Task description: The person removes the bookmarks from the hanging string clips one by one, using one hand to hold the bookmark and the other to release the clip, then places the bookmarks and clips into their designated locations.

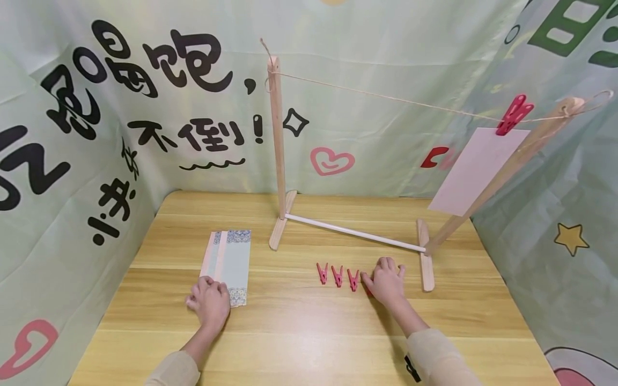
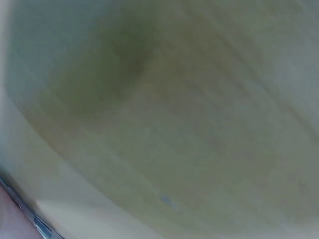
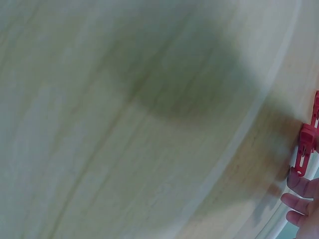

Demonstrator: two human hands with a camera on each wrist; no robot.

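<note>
My left hand (image 1: 211, 304) lies over the near left corner of a set of overlapping cards (image 1: 236, 268), pale blue with patterned ends and pink strips between. Whether its fingers pinch one of them, I cannot tell. Three small red clothespins (image 1: 338, 276) lie in a row mid-table. Just to their right, my right hand (image 1: 388, 281) pinches another red clothespin (image 3: 306, 137), mostly hidden in the head view. In the left wrist view, part of the left hand (image 2: 12, 219) shows at the lower left corner beside a thin card edge.
A wooden stand with two posts (image 1: 277, 139) carries a string (image 1: 386, 97) above the table (image 1: 309, 332). From the string's right end hangs a pale pink card (image 1: 480, 171), clipped by a large red clothespin (image 1: 514, 115). A white rod (image 1: 354, 232) joins the posts low down.
</note>
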